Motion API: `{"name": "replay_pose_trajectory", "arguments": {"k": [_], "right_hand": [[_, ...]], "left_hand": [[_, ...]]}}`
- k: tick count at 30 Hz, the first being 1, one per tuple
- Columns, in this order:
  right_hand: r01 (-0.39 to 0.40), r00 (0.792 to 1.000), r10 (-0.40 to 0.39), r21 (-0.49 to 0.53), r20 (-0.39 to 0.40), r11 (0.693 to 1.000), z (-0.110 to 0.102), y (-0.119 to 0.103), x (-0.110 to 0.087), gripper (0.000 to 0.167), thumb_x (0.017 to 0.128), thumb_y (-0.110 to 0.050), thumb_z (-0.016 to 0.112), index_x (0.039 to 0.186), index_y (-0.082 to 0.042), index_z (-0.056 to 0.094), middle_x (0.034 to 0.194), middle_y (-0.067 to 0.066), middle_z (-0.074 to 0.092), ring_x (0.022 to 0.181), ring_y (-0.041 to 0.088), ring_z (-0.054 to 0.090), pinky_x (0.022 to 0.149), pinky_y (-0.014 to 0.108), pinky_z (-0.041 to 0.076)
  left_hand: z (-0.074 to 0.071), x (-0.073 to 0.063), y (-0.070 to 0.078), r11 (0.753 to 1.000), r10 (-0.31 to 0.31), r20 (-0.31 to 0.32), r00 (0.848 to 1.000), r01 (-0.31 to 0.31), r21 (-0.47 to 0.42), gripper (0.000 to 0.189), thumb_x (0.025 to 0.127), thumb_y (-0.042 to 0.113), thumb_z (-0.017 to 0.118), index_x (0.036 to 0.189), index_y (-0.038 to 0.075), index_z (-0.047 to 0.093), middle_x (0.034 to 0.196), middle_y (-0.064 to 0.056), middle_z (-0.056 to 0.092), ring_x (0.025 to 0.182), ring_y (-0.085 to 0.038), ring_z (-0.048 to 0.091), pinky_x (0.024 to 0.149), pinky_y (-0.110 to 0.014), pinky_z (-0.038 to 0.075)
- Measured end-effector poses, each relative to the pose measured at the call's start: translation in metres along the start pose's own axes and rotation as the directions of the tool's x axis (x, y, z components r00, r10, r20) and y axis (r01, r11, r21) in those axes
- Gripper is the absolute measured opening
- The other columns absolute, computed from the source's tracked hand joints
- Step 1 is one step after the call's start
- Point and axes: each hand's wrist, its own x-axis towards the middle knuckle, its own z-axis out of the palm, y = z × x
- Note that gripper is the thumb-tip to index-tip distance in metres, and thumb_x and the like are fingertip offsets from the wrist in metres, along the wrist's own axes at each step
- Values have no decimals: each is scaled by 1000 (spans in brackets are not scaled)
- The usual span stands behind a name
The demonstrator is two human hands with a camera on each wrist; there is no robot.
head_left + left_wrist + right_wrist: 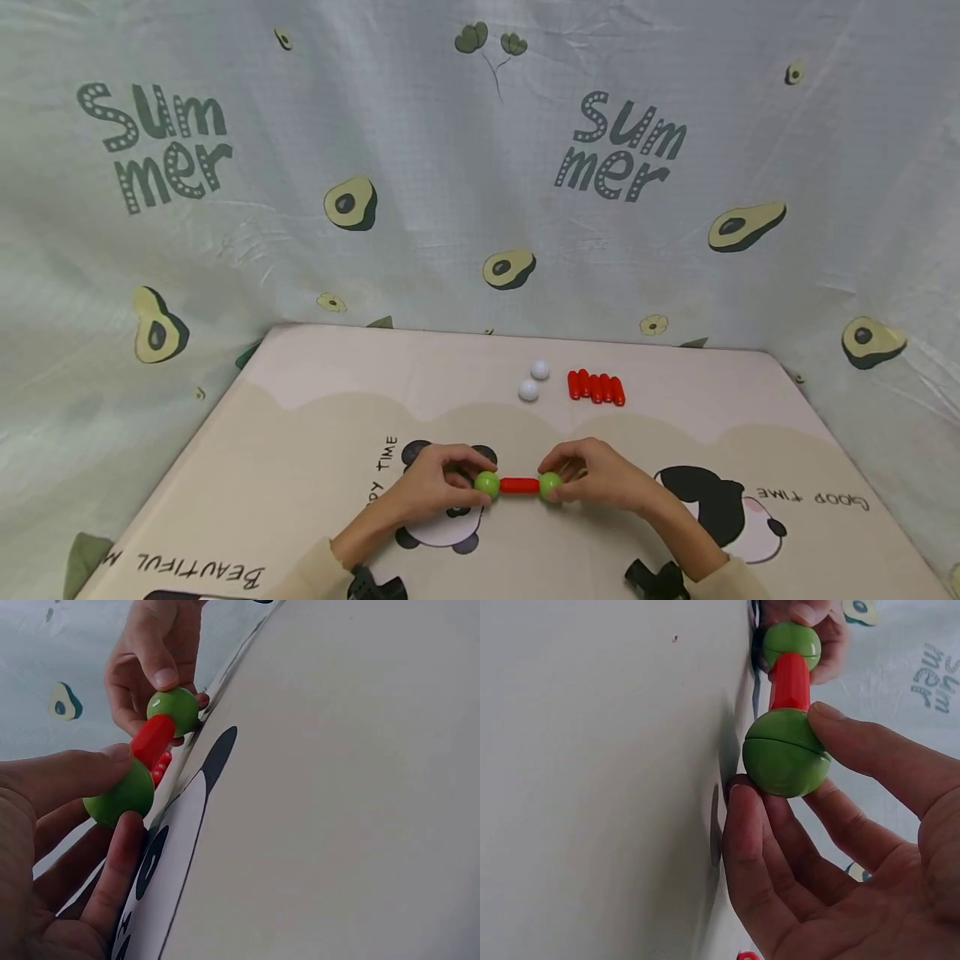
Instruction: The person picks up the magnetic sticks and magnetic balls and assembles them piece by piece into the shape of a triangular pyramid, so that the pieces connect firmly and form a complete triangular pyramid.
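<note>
Red rod (519,485), long axis left–right, between left hand (441,481), pinching left green ball (487,484), and right hand (598,477), pinching right green ball (549,485); neither nearer.

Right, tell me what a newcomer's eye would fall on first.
First, the red rod between two green balls, held by the left hand and right hand low in the head view. Beyond, on the table, lie two white balls and, to their right, five red rods. Behind, the cloth reads "SUMMER" twice.
</note>
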Motion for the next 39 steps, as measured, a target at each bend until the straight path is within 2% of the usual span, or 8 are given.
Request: {"name": "replay_pose_trajectory", "arguments": {"k": [4,14,23,30,39], "right_hand": [[4,1000,-4,-2,2,1000,0,1,0,28,88,-18,80,112,-4,75,101,4,73,87,9,64,75,22,54],[-15,1000,15,8,24,1000,-2,3,1,29,88,-16,80,114,-5,74,105,5,74,90,11,64,77,21,55],[-4,1000,4,19,24,1000,-1,4,3,29,89,-17,80,114,-5,74,107,6,74,91,11,65,80,20,55],[0,1000,-1,9,19,1000,-3,4,3,29,89,-18,80,114,-6,74,107,6,74,91,10,65,81,20,55],[13,1000,-13,-4,24,1000,-7,1,1,29,90,-19,79,115,-6,73,109,6,73,93,9,65,83,21,54]], "left_hand": [[0,1,1,1000,-20,4,1000,20,22,37,81,15,87,115,5,76,101,-12,74,78,-6,70,75,-19,58],[0,1,5,999,-17,10,1000,17,33,36,82,17,86,115,5,77,102,-11,76,84,-6,72,78,-20,59],[-2,1,2,995,-19,-1,1000,19,96,33,82,22,87,112,11,79,97,-8,76,76,-5,70,69,-19,57],[-3,2,0,995,-12,3,1000,11,94,33,82,22,87,113,12,78,101,-9,76,78,-5,71,74,-20,58],[-2,2,1,995,-11,5,1000,10,95,34,82,20,87,114,10,78,99,-8,76,77,-4,70,73,-19,58]]}}
